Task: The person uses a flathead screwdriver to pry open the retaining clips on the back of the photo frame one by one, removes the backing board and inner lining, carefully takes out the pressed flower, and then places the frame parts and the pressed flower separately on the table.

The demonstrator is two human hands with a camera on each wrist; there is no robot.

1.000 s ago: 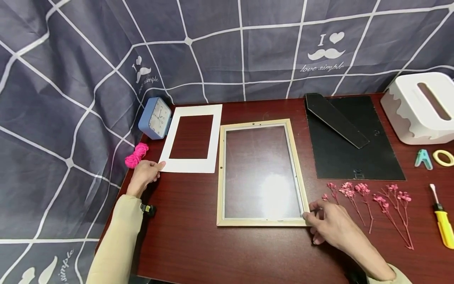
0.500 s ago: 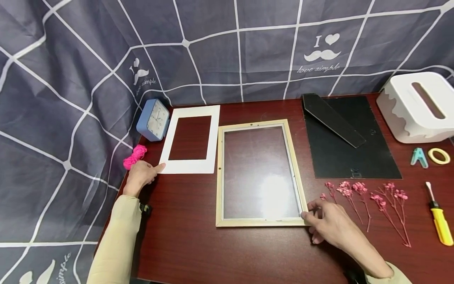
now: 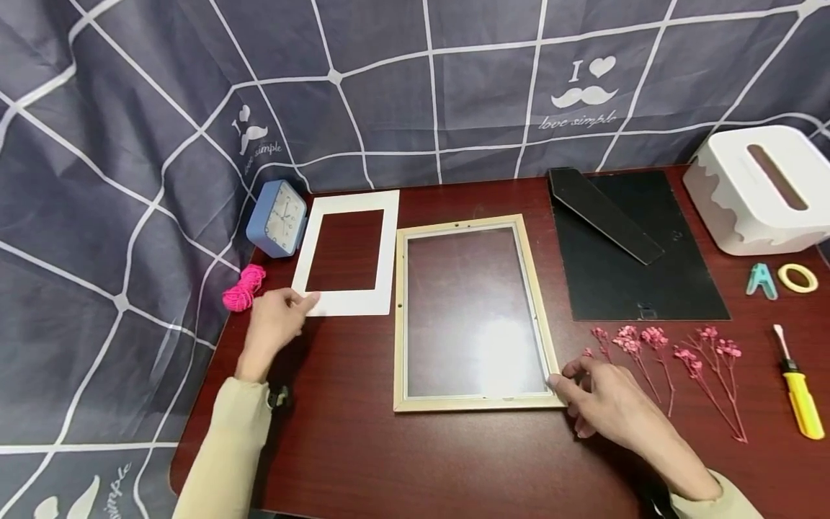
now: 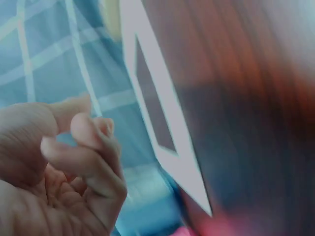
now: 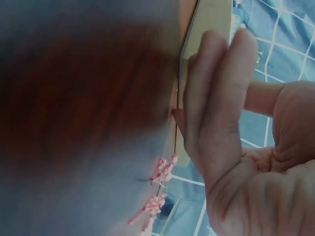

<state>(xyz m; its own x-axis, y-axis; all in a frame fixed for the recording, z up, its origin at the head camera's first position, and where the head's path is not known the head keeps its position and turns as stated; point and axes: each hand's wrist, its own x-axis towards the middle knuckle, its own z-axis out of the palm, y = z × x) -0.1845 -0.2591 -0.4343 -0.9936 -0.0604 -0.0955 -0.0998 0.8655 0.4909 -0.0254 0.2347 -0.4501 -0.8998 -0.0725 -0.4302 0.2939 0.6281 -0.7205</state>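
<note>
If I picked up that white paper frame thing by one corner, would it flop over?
Probably a little. The white mat board looks thin and lies flat on the table, so it is likely light. Its big cut-out middle leaves only narrow borders, so it may sag or bend. The left hand is at its near corner.
</note>
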